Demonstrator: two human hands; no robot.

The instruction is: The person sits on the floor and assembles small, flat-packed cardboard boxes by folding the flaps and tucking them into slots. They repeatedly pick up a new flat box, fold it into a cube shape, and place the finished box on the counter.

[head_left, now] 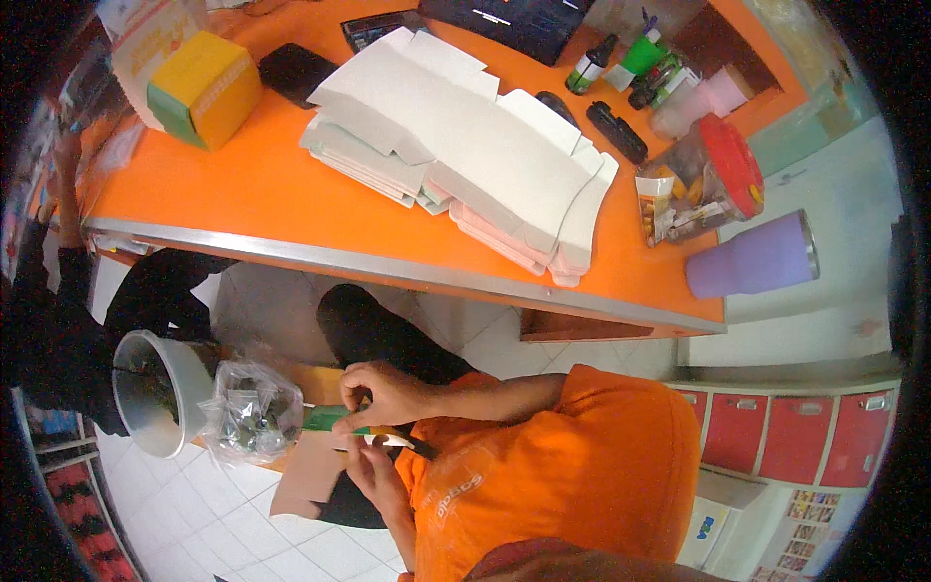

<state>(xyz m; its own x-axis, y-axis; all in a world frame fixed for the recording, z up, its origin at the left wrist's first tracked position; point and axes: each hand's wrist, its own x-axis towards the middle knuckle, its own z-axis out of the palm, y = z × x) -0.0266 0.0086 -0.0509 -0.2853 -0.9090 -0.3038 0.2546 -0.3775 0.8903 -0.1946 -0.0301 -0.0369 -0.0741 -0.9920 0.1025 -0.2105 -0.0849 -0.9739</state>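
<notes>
My right hand (383,393) reaches in from the right, below the table edge, with its fingers closed on a small green object (328,419). Just under it my left hand (373,473) pinches a thin pale piece (393,441) that touches the green object. A flat brown cardboard piece (308,473) lies beneath both hands. What the green object is I cannot tell. My orange shirt (582,456) fills the lower right.
A clear plastic bag of dark items (247,412) and a white bucket (155,388) stand left of my hands. On the orange table (242,184) lie stacks of flat white cartons (465,145), a yellow-green box (206,87), bottles, a red-lidded jar (703,179) and a purple tumbler (752,260).
</notes>
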